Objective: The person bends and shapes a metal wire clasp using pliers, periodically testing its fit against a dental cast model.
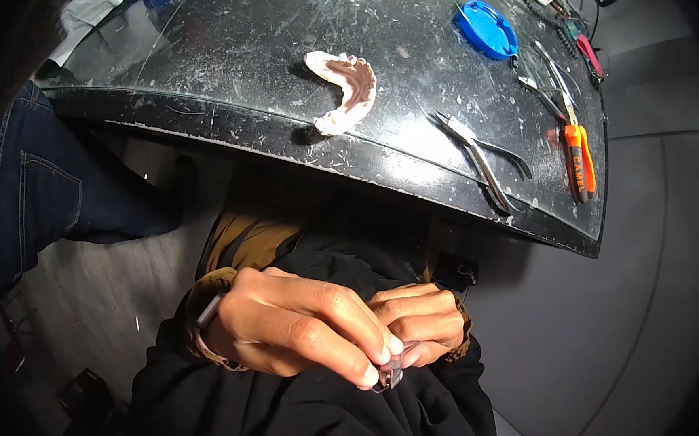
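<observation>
The left hand (pixel 297 325) and right hand (pixel 420 316) pinched a small clear piece (pixel 397 375), apparently unfinished, the tooth mould (pixel 362 89) lying apart on the far table (pixel 240 48)

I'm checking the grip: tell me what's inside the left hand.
In the left hand, part of a small, clear piece shows; the rest of it, and anything deeper inside, is covered.

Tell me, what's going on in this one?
The person's left hand and right hand together hold a small, partly see-through piece over the lap. On the dark table ahead lie a pale dental cast, silver pliers and orange-handled pliers, none being touched.
</observation>
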The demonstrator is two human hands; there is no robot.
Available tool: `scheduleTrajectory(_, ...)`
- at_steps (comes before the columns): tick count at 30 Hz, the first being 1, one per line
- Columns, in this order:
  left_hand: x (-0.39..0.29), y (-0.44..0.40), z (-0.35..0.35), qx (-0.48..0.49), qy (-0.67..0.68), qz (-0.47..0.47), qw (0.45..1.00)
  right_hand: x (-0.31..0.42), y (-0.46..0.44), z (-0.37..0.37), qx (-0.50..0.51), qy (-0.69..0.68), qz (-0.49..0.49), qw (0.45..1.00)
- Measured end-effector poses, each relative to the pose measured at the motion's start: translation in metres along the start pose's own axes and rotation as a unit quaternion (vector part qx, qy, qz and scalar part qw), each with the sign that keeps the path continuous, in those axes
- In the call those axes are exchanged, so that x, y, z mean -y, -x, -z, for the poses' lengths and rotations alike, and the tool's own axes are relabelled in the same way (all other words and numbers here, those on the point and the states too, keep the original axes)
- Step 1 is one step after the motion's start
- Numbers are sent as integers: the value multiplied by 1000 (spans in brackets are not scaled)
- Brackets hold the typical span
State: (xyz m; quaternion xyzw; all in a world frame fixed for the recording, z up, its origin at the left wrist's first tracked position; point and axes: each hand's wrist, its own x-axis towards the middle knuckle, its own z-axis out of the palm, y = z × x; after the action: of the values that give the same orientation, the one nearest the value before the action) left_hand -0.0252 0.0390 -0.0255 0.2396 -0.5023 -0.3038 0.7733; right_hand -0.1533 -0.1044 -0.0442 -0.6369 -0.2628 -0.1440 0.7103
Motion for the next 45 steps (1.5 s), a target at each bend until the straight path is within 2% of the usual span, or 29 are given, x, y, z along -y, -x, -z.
scheduleTrajectory(17, 9, 2, -1, -12, 33, 1, 999, -13, 7, -4, -31, -44, 21, 998)
scheduleTrajectory(23, 6, 2, 4, 18, 26, 38, 999, -22, 13, -11, -27, -85, 16, 996)
scheduleTrajectory(25, 8, 6, 7, 16, 29, 32, 999, -21, 13, -10, -30, -70, 2, 997)
scheduleTrajectory(30, 4, 6, 2, -10, -50, -7, 999, -17, 5, -7, -69, 172, 55, 981)
scheduleTrajectory(34, 7, 6, -6, -41, -61, -33, 997, -16, 8, -12, -104, 231, 67, 965)
scheduleTrajectory(39, 13, 7, -20, -110, -80, -63, 989, -18, 9, -16, -115, 220, 67, 966)
scheduleTrajectory(45, 7, 9, -13, -89, -70, -19, 993, -21, 8, -14, -99, 148, 66, 982)
